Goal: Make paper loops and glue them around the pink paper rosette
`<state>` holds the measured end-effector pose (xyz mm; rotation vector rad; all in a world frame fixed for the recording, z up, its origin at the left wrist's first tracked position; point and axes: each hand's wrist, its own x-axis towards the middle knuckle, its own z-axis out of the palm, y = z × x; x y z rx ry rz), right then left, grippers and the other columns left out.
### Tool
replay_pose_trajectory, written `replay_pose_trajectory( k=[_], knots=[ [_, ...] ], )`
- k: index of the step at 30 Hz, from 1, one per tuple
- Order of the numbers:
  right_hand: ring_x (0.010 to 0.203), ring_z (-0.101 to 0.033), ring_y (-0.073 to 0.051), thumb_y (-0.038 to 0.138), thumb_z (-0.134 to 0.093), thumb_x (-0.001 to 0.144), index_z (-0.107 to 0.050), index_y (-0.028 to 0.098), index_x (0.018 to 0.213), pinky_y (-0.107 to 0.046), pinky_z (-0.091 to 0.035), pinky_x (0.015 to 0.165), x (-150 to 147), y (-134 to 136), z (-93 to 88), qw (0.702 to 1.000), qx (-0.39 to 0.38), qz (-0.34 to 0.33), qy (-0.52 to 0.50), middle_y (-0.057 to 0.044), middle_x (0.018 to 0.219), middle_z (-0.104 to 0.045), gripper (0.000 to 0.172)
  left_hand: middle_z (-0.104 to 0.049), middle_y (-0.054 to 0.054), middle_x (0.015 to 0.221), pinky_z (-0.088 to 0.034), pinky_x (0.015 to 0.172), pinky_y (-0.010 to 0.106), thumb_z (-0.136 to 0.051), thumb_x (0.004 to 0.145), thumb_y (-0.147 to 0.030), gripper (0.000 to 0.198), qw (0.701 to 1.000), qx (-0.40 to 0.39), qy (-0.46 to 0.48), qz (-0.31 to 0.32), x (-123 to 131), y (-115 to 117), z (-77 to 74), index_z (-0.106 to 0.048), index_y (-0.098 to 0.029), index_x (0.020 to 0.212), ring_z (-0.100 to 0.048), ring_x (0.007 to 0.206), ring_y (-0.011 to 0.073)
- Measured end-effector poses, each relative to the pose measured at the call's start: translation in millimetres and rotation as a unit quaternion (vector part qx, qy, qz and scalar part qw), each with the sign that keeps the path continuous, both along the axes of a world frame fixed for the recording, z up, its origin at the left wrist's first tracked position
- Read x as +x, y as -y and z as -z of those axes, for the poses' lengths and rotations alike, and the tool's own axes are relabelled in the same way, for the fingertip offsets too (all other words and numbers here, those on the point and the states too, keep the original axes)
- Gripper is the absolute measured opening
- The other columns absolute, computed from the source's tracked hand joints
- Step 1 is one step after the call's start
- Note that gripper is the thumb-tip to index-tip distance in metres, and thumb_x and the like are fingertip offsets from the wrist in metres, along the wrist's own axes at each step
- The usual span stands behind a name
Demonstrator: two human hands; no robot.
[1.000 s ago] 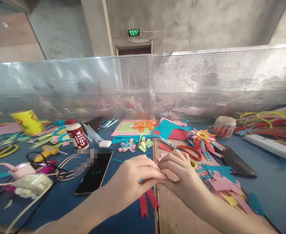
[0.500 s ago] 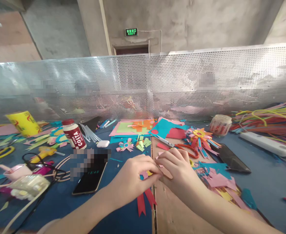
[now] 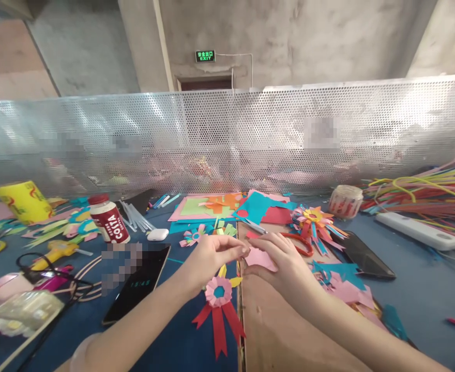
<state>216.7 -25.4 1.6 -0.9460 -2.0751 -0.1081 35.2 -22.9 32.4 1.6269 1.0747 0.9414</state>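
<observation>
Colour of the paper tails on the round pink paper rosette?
Red paper tails, below the round pink paper rosette; best in the head view.

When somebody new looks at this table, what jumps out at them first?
Probably the pink rosette with blue centre and red tails, on the blue tabletop just nearer than the left hand. Next, likely the yellow-and-orange paper flower beyond the right hand, then the glowing green exit sign on the back wall.
</observation>
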Motion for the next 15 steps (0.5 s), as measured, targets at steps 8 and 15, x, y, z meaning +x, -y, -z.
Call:
replay_pose_trajectory(
  k=[8,15],
  knots=[
    [0.072,-0.055,-0.017,0.027,-0.055,0.085,-0.065,0.023,0.099,-0.033,-0.046,0.065,-3,-1,0.7,0.992,0.063,-0.074,-0.085,-0.004,0.081,-0.063,0.018,-0.067,0.001,0.072,-0.04,0.072,0.024,-0.067,0.073,-0.034,0.021,0.992,-0.075,0.083,0.066,5,-4,13.5,-0.071,-0.015,0.08,-0.057,0.073,0.013],
    [0.069,-0.051,-0.015,0.008,-0.053,0.082,-0.063,0.018,0.088,-0.031,-0.04,0.063,2,-2,9.4,0.987,0.099,-0.101,-0.071,-0.004,0.075,-0.06,0.015,-0.067,0.007,0.082,-0.036,0.062,0.021,-0.059,0.081,-0.039,0.028,0.955,-0.196,0.193,0.113,6,-1,26.2,-0.071,-0.014,0.084,-0.056,0.071,0.0114]
  ],
)
